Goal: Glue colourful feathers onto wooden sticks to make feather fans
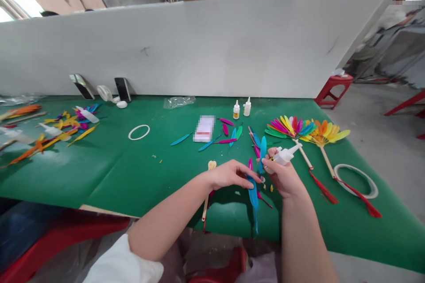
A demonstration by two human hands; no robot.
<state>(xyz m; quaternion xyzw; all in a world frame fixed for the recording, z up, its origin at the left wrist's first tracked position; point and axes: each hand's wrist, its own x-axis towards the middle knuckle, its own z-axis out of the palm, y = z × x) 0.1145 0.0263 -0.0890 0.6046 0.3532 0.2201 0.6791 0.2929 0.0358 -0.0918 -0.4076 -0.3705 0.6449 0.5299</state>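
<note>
My left hand [230, 174] pinches a long blue feather [253, 199], which hangs down from the fingertips over the table's near side. In my right hand [282, 177] lies a white glue bottle [284, 155], its nozzle tilted up to the right. Thumb and finger of that same hand also hold a second blue feather [262, 150] upright. Both hands are close together, their fingertips a little apart. Under and behind them are pink feathers [250, 164] and small yellow scraps [271, 188]. Left of my left wrist is a wooden fan handle [206, 208], partly covered by the forearm.
Two finished feather fans [323, 135] with red tassels lie at right, beside a roll of white tape [372, 181]. Two glue bottles [236, 110] stand near the white partition [186, 48]. Loose feathers [227, 121], a white ring [139, 131] and phones [122, 89] are on the green table [116, 163].
</note>
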